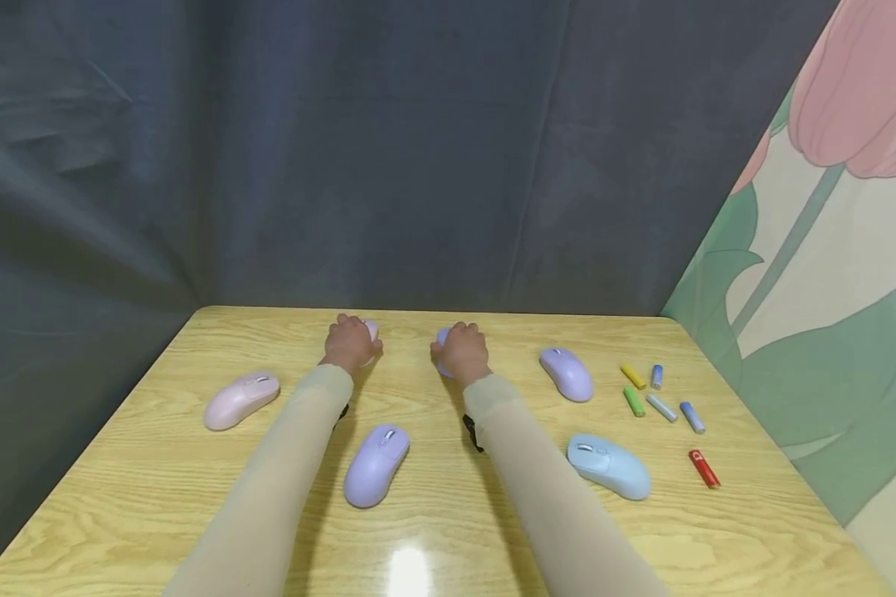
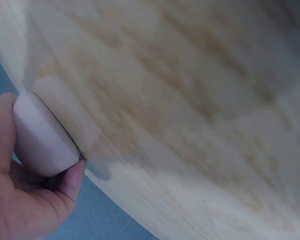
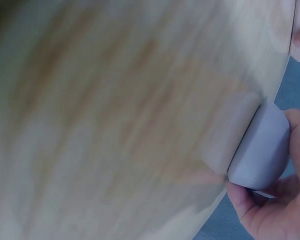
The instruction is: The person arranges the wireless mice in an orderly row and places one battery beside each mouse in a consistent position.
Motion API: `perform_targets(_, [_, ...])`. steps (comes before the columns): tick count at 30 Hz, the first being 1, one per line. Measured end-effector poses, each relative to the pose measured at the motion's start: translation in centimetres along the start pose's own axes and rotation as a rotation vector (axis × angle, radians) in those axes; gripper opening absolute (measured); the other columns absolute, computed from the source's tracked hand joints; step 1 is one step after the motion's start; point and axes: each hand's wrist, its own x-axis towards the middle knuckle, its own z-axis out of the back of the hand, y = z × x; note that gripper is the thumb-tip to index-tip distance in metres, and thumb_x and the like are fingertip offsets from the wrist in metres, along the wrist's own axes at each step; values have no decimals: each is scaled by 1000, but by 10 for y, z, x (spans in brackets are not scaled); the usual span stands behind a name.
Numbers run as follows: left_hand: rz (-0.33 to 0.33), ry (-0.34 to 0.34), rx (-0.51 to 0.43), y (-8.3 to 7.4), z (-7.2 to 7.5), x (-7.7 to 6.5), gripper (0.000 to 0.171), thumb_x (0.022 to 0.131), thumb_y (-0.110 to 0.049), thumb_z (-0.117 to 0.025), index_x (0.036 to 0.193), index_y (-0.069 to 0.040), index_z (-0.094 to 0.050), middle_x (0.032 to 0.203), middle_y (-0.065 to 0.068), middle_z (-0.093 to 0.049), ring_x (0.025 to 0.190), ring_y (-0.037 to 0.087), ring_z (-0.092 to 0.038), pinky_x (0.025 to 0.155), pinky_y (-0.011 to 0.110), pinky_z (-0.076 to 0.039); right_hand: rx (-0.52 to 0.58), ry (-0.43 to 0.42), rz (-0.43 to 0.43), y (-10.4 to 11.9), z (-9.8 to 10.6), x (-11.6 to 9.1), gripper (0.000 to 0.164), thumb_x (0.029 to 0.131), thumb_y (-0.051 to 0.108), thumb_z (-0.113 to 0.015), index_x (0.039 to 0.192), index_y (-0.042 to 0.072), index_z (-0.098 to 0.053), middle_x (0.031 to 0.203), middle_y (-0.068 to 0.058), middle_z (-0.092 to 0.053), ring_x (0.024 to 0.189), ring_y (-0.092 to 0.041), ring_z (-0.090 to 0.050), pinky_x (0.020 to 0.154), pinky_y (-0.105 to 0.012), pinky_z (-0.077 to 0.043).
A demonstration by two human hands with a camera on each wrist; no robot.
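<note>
Left-hand mouse (image 2: 45,137): pale pinkish lilac, smooth matt shell, rounded end, thin dark seam low down along the base.
Right-hand mouse (image 3: 261,147): bluish lavender, same rounded build, same dark seam; one tiny dark dot on the end facing the camera.
Place: both towards the far edge of the wood-grain table (image 1: 284,340), side by side with a gap between, in front of the dark curtain (image 1: 388,166).
Left hand (image 1: 352,344): fingers curled, thumb on the opposite side, gripping the left-hand mouse by its flanks.
Right hand (image 1: 463,352): same hold on the right-hand mouse, digits bent in against both sides.
Head view only: pink mouse (image 1: 241,400) to the left, purple mouse (image 1: 377,466) between the forearms, blue mouse (image 1: 608,467) and small coloured cylinders (image 1: 634,401) to the right.
Wrist views only: seams, near ends, and soft reflections in the table top; the head view has the hands covering most of both shells.
Long axis: both run roughly away from the person, towards the curtain.
Pointing: smooth ends face the wrists; wheels out of sight, so cannot tell for certain which end is the front.
</note>
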Motion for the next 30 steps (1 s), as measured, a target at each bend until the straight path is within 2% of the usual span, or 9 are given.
perform_targets(8, [-5,21,-2,1,0,0,65,95,-39,-56,127,16,-44,111,27,-44,99,40,-51,78,46,-51,7,-2,-14,3,2,-3,69,95,46,-58,131,-11,-44,120,-25,-49,108,-36,-52,84,-42,-51])
perform_targets(19, [-21,-7,3,0,0,-1,65,94,-40,-58,125,15,-47,110,27,-45,98,39,-52,80,46,-51,116,-10,-50,1,1,-1,82,92,51,-59,136,-11,-28,123,-28,-43,110,-39,-51,84,-43,-51])
perform_targets(23, [-16,-6,-8,0,1,-2,65,93,-39,-59,125,16,-46,110,27,-45,98,39,-52,79,47,-51,133,2,-46,0,6,-3,87,91,55,-58,138,-11,-24,123,-29,-42,111,-41,-50,86,-45,-49])
perform_targets(30, [-6,-11,-13,-1,3,-3,63,93,-38,-60,124,15,-47,109,26,-45,98,39,-52,81,46,-50,151,-13,-62,-9,25,-7,82,94,52,-53,135,-13,-27,119,-30,-44,109,-43,-50,87,-47,-48])
